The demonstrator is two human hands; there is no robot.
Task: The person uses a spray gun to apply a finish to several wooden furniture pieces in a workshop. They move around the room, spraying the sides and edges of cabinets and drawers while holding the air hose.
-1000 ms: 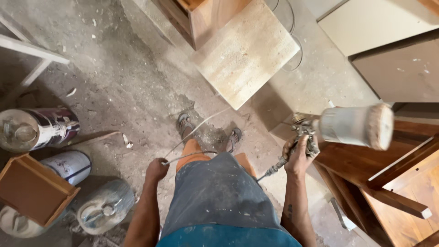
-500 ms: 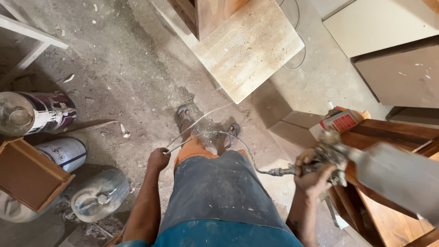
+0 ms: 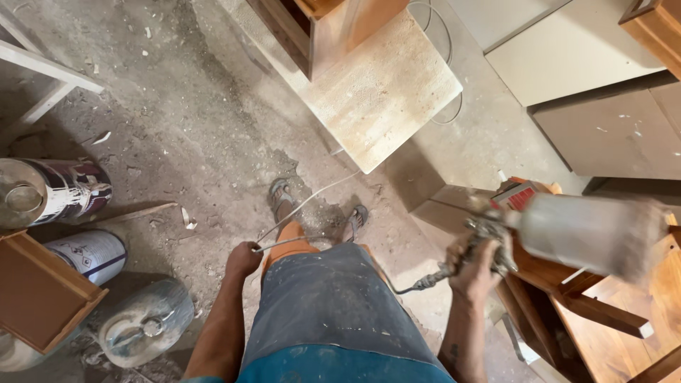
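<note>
You had your right hand (image 3: 477, 264) clamped on the grey metal spray gun with its dusty cup (image 3: 567, 230) over the brown wooden furniture frame (image 3: 603, 312), left hand (image 3: 243, 259) fisted round the thin hose (image 3: 305, 206), so spraying looked barely started.

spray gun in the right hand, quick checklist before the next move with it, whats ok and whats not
1. Grip on the spray gun: right hand is closed round its handle. Ok.
2. Cup: lies tilted sideways and blurred; whether its lid is tight, cannot tell.
3. Hose: left hand holds it, but it runs across the floor between the feet. Not ok, a likely trip risk.
4. Hose joint at the gun's base: looks attached. Ok.
5. Floor to the left: metal cans lie close by. Not ok.
6. Nozzle direction: hidden by blur, cannot tell.
</note>
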